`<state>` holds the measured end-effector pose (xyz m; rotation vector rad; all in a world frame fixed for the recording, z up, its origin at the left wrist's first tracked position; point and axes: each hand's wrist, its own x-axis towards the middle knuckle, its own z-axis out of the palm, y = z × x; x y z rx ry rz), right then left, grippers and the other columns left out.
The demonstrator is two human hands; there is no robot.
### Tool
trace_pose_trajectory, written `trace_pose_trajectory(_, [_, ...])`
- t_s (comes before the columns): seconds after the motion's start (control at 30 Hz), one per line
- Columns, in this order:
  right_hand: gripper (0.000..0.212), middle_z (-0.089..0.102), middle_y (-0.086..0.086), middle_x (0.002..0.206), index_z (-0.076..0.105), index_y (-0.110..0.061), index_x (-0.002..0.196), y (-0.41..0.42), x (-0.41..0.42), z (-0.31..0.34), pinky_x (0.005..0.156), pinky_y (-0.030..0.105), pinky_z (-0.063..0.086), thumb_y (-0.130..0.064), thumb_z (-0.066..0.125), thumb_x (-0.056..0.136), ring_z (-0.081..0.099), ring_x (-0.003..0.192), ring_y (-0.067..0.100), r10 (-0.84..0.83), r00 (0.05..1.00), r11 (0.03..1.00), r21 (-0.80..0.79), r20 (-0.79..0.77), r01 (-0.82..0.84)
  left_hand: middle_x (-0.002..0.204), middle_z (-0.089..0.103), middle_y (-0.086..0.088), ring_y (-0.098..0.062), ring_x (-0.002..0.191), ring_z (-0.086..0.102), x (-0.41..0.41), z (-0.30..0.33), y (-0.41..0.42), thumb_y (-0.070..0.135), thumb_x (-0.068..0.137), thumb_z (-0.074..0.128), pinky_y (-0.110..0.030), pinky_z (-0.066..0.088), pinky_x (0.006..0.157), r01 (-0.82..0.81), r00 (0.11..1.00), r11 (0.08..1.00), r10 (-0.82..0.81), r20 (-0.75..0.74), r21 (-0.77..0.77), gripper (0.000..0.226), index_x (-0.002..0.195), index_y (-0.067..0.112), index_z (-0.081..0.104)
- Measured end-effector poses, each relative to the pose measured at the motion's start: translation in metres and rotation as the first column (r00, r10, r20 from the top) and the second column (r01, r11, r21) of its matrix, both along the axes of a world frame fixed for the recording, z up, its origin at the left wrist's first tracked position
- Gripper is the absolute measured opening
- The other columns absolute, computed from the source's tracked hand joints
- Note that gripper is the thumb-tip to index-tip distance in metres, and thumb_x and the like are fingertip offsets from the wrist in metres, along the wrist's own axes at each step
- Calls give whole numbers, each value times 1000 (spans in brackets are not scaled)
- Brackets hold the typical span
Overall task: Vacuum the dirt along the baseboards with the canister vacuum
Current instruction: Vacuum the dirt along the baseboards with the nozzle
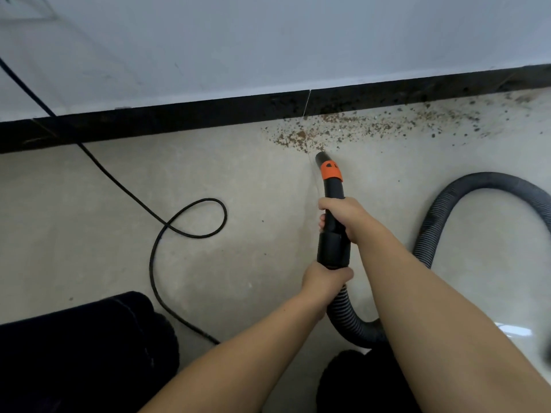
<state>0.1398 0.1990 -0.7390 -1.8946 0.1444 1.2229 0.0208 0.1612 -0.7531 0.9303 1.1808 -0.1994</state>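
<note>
Both hands wrapped around the vacuum nozzle (331, 201), right hand (343, 217) ahead, left hand (323, 277) gripping where the hose (447, 216) joins; its tip sits at the dirt (334, 129) beside the baseboard (179, 120)

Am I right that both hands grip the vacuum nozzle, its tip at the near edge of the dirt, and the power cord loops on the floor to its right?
Not quite: in the head view the power cord loops left of the vacuum nozzle. The rest holds.
</note>
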Motion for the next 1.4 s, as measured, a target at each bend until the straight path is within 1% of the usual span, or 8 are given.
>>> trace_pose_trajectory(0.2, [10,47,9,60,46,-5,78,2,19,-7,47,24,47,-1,53,84,47,47,19,-93,996,996,3,0,93,84,58,-8,-23,79,56,15,-8,14,12,79,65,-30,44,70,105,994,994,-106,37,25,10,81,16,56])
trace_pose_trajectory(0.37, [8,50,9,60,48,-3,88,2,33,-13,47,24,49,-4,55,84,50,36,15,-99,995,994,-36,31,100,89,60,-9,-23,82,57,28,-10,16,13,78,65,-32,47,74,114,992,993,-115,43,25,19,95,12,57])
trace_pose_trajectory(0.43, [8,51,9,60,47,-3,88,6,36,-13,45,22,49,-4,55,84,51,35,15,-101,994,994,-29,28,102,90,60,-9,-23,81,58,32,-11,18,12,77,66,-32,48,75,94,994,995,-95,47,28,22,97,12,57])
trace_pose_trajectory(0.57, [8,50,9,63,47,-5,82,18,36,-11,49,25,48,-4,55,84,50,48,19,-58,998,998,-11,15,58,86,59,-8,-23,80,57,33,-11,24,11,77,65,-31,48,72,39,998,998,-42,55,44,19,95,12,57])
trace_pose_trajectory(0.67, [8,51,9,60,48,-5,81,22,30,-9,54,28,49,-4,55,83,51,45,19,-8,1000,1000,-19,6,8,81,58,-6,-23,79,56,27,-10,22,11,78,64,-28,45,68,7,999,999,-10,53,51,17,93,11,57])
trace_pose_trajectory(0.9, [9,52,8,60,47,-7,82,17,12,-10,55,29,49,-5,56,83,52,42,18,49,999,998,-38,8,-49,86,60,-7,-23,80,58,10,-12,11,11,77,64,-29,46,70,-44,998,998,42,51,39,18,95,12,58])
trace_pose_trajectory(1.2, [9,51,9,62,47,-7,84,36,-12,-6,53,28,49,-4,55,83,51,47,19,169,986,985,-24,-2,-169,79,59,-5,-22,76,57,-6,-10,16,10,78,63,-27,46,67,-170,984,984,167,56,51,14,78,21,53])
trace_pose_trajectory(1.4, [10,50,9,61,46,-8,81,39,-9,-7,52,28,48,-3,55,84,50,46,19,145,989,989,-7,-3,-145,80,58,-5,-22,77,57,-4,-15,23,10,79,63,-27,46,68,-151,988,987,148,51,58,15,91,15,57])
